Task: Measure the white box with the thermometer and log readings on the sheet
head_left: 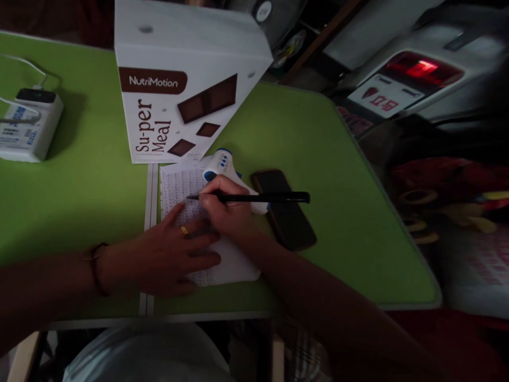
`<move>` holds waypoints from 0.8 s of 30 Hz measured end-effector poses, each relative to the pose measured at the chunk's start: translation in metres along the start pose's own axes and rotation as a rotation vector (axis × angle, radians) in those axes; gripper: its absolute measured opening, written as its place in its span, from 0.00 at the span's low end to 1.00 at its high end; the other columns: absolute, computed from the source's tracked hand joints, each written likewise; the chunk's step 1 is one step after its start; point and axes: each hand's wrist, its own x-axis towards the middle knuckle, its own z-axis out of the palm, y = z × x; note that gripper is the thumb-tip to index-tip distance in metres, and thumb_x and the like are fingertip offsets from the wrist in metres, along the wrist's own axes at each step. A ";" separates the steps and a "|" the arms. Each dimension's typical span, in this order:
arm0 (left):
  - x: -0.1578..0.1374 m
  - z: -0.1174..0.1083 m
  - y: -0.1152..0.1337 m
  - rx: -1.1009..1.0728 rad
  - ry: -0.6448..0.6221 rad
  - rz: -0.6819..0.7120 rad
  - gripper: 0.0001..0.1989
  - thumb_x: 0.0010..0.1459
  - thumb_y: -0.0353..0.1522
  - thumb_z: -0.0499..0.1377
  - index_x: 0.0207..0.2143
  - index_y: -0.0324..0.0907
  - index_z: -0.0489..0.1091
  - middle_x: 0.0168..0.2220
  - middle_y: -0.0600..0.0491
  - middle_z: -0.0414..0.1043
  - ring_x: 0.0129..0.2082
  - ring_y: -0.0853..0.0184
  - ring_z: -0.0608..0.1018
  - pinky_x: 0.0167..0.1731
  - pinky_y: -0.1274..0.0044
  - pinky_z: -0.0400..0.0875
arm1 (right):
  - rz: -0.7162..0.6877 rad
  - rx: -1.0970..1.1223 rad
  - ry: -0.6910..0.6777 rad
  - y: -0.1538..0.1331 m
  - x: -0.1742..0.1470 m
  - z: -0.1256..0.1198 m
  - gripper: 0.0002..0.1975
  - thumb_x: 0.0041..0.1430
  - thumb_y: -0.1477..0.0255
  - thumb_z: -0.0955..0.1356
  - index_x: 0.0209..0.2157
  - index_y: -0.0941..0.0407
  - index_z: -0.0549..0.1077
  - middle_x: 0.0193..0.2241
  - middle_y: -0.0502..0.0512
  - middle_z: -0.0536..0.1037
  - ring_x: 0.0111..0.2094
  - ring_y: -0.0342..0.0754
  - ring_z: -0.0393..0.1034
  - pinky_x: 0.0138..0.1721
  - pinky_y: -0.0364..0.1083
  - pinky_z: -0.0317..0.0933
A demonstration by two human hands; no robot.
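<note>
A black pen [278, 197] is gripped in my right hand [226, 209], its tip at a sheet of paper [175, 183] covered with rows of small writing. My left hand [170, 254] lies flat over the lower part of the sheet, fingers spread, with a ring on one finger. Just beyond my right hand is a white and blue handheld thermometer [220, 163], partly hidden by that hand. To the right of it lies a dark phone [292, 220] with its screen black.
A white "NutriMotion" box [159, 61] stands at the back of the green table [334, 159]. A white power block [34, 127] with plugged-in cables sits at the left. Past the table's right edge are a device with a red display [423, 69] and tape rolls [417, 196].
</note>
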 end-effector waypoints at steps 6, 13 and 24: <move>0.001 0.000 0.000 -0.016 -0.011 -0.003 0.23 0.63 0.41 0.61 0.59 0.46 0.68 0.63 0.47 0.65 0.67 0.45 0.59 0.66 0.43 0.46 | 0.003 0.001 0.027 0.000 -0.001 0.000 0.05 0.51 0.74 0.64 0.24 0.52 0.64 0.18 0.45 0.65 0.22 0.42 0.58 0.24 0.45 0.55; 0.001 0.001 -0.001 -0.023 -0.004 0.004 0.24 0.62 0.40 0.63 0.59 0.46 0.68 0.63 0.46 0.66 0.65 0.45 0.62 0.66 0.43 0.47 | 0.004 -0.028 0.024 -0.002 0.000 -0.002 0.04 0.50 0.72 0.64 0.23 0.53 0.65 0.19 0.46 0.66 0.23 0.42 0.57 0.25 0.44 0.54; 0.001 -0.001 -0.001 -0.023 -0.028 0.005 0.25 0.63 0.41 0.62 0.60 0.46 0.67 0.64 0.46 0.65 0.68 0.45 0.58 0.67 0.44 0.42 | -0.008 -0.012 0.067 -0.005 0.000 0.000 0.05 0.49 0.74 0.64 0.22 0.52 0.63 0.17 0.45 0.64 0.21 0.42 0.56 0.25 0.45 0.54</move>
